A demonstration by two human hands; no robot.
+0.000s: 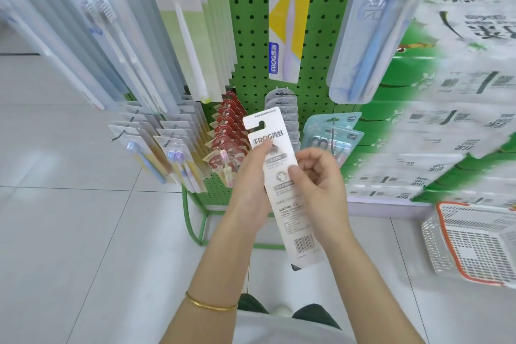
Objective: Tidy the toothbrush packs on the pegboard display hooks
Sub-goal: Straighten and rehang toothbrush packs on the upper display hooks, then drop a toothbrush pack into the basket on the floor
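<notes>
A long white toothbrush pack, printed back towards me with its hang hole at the top, is held upright in front of the green pegboard. My left hand grips its left edge with the thumb on the card. My right hand pinches its right edge. Behind it a row of grey packs hangs on a lower hook. Red packs hang to the left, teal packs to the right.
Larger toothbrush packs hang on the upper hooks at left, centre and right. Stacked tissue bales stand to the right. A white and orange basket sits on the tiled floor at lower right. The rack's green frame stands by my legs.
</notes>
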